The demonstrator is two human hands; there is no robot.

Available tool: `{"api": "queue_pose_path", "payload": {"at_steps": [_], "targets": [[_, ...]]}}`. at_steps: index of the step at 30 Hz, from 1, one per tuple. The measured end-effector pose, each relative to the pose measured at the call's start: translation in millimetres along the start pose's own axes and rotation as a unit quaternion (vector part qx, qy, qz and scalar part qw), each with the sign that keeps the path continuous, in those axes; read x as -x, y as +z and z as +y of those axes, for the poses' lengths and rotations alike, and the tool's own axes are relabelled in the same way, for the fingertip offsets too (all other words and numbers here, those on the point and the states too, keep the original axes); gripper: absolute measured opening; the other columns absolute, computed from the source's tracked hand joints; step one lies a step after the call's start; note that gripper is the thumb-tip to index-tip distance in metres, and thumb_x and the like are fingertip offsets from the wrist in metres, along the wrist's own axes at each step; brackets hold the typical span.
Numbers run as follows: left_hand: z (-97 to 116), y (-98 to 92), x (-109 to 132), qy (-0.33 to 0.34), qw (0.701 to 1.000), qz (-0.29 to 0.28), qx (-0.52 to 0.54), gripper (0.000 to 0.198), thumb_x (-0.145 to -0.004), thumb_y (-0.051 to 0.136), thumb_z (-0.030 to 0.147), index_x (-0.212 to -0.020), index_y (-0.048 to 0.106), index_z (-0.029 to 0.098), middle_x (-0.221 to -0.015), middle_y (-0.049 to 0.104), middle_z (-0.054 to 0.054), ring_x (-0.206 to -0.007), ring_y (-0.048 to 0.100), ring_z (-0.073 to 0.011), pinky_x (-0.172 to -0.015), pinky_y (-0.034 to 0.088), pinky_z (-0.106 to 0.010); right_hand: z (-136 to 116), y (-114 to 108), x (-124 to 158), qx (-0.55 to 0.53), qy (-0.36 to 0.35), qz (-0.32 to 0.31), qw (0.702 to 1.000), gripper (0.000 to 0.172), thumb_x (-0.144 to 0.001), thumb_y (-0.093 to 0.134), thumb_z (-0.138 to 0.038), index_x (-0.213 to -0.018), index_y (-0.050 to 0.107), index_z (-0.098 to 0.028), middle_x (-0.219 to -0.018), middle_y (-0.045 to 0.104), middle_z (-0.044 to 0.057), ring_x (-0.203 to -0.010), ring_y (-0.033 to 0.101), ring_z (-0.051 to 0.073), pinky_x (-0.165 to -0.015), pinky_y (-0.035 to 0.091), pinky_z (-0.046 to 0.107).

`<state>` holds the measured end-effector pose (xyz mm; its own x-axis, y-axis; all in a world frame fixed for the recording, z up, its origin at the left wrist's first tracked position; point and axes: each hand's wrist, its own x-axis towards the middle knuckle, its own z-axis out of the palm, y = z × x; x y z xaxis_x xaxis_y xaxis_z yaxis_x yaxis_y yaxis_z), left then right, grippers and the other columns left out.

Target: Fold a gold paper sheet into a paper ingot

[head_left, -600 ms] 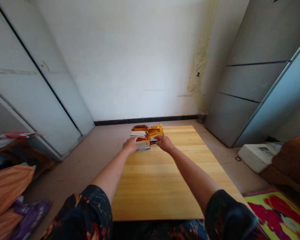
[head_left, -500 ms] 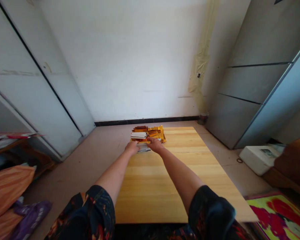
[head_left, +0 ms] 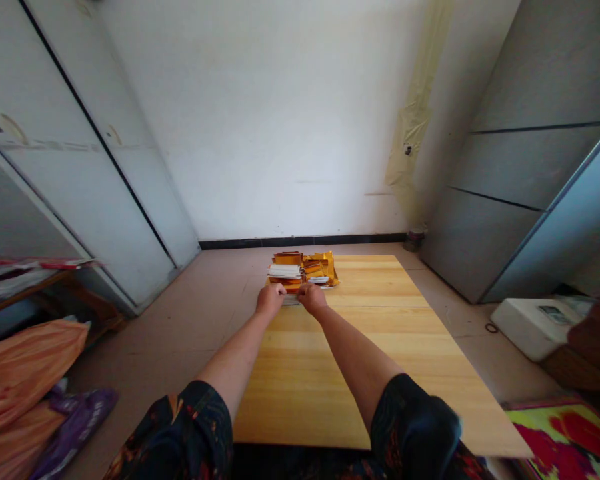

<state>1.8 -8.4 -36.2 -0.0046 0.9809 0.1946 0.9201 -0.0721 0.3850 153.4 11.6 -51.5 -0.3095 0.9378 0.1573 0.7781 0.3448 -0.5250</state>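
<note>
A pile of gold and white foil papers lies at the far left corner of a light wooden table. Both my arms reach out to it. My left hand and my right hand sit side by side at the pile's near edge, fingers curled and pinching the papers at the front. The fingertips are hidden among the sheets.
White cabinet doors stand to the left, a grey cabinet to the right. A white box lies on the floor at right, near a bright patterned mat. Orange and purple bags lie at lower left.
My right hand has slid left along the pile's front edge until it sits next to my left hand. The view has shifted slightly.
</note>
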Motion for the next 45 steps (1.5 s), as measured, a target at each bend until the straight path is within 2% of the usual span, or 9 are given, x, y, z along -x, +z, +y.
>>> {"api": "queue_pose_path", "payload": {"at_steps": [11,18,22,26,30,33,37,43,45], "targets": [[11.1,-11.5,0.8,0.062,0.997,0.038,-0.027,0.018,-0.08,0.054,0.017,-0.081,0.072,0.02,-0.093,0.071,-0.006,-0.094,0.06,-0.0203,-0.092,0.038,-0.032,7.8,-23.4,4.9,-0.036,0.004,0.018,0.999,0.017,-0.08,0.058,-0.019,-0.086,0.074,-0.022,-0.086,0.072,0.0,-0.082,0.064,0.014,-0.071,0.044,0.018],[13.1,-5.9,6.6,0.052,0.998,0.026,-0.035,0.017,-0.08,0.05,0.013,-0.076,0.065,0.02,-0.075,0.067,-0.003,-0.075,0.06,-0.0168,-0.071,0.039,-0.025,8.1,-25.8,8.2,-0.012,0.016,0.039,0.999,0.03,-0.085,0.05,-0.017,-0.108,0.068,-0.023,-0.107,0.069,0.005,-0.095,0.062,0.019,-0.08,0.045,0.025],[9.3,-0.2,13.8,0.042,0.999,0.02,-0.027,0.017,-0.08,0.049,0.012,-0.076,0.061,0.022,-0.071,0.065,0.0,-0.07,0.059,-0.0145,-0.065,0.037,-0.023,6.0,-19.9,10.9,-0.008,-0.03,0.012,0.999,0.031,-0.077,0.057,-0.013,-0.1,0.07,-0.029,-0.105,0.069,0.0,-0.099,0.06,0.017,-0.082,0.043,0.022],[9.5,-3.4,18.7,0.062,0.998,0.025,-0.012,0.016,-0.079,0.05,0.011,-0.078,0.062,0.022,-0.08,0.067,-0.001,-0.078,0.06,-0.0148,-0.074,0.041,-0.024,4.1,-15.2,15.8,-0.004,-0.032,0.016,0.999,0.025,-0.077,0.054,-0.01,-0.088,0.071,-0.024,-0.092,0.071,0.001,-0.088,0.062,0.016,-0.074,0.044,0.022],[13.3,-11.7,26.1,0.106,0.994,0.034,0.002,0.018,-0.08,0.052,0.012,-0.083,0.065,0.025,-0.092,0.071,0.0,-0.093,0.061,-0.0169,-0.1,0.033,-0.035,3.6,-17.1,24.0,-0.012,-0.043,0.048,0.998,0.018,-0.078,0.053,-0.01,-0.08,0.068,-0.02,-0.086,0.069,0.003,-0.081,0.06,0.015,-0.071,0.042,0.021],[16.2,-14.4,36.7,0.14,0.985,0.097,-0.006,0.02,-0.081,0.049,0.011,-0.079,0.064,0.024,-0.092,0.071,-0.001,-0.103,0.06,-0.0197,-0.111,0.016,-0.046,1.0,-19.8,30.4,-0.021,-0.061,0.071,0.995,0.016,-0.079,0.051,-0.01,-0.078,0.065,-0.018,-0.083,0.067,0.004,-0.079,0.059,0.015,-0.071,0.042,0.022],[21.8,-13.3,52.3,0.165,0.973,0.159,-0.005,0.018,-0.084,0.047,0.012,-0.078,0.062,0.022,-0.092,0.071,-0.003,-0.108,0.059,-0.0208,-0.111,0.015,-0.047,-4.6,-22.2,39.2,-0.033,-0.09,0.093,0.991,0.017,-0.078,0.05,-0.008,-0.078,0.063,-0.018,-0.084,0.066,0.004,-0.083,0.059,0.016,-0.075,0.043,0.023],[42.7,-7.4,84.2,0.179,0.966,0.17,0.08,0.021,-0.087,0.044,0.015,-0.077,0.061,0.023,-0.108,0.069,-0.003,-0.117,0.054,-0.0214,-0.114,0.008,-0.051,1.1,-22.8,76.8,-0.077,-0.204,0.112,0.969,0.014,-0.086,0.048,-0.016,-0.084,0.061,-0.021,-0.122,0.06,0.008,-0.104,0.058,0.016,-0.086,0.046,0.025],[52.5,2.1,101.5,0.172,0.963,0.145,0.147,0.019,-0.087,0.046,0.019,-0.079,0.062,0.024,-0.109,0.069,-0.005,-0.113,0.057,-0.0222,-0.114,0.013,-0.05,13.4,-20.2,97.6,-0.085,-0.223,0.116,0.964,0.016,-0.089,0.045,-0.02,-0.089,0.061,-0.02,-0.123,0.059,0.011,-0.108,0.057,0.018,-0.09,0.046,0.029]]}}
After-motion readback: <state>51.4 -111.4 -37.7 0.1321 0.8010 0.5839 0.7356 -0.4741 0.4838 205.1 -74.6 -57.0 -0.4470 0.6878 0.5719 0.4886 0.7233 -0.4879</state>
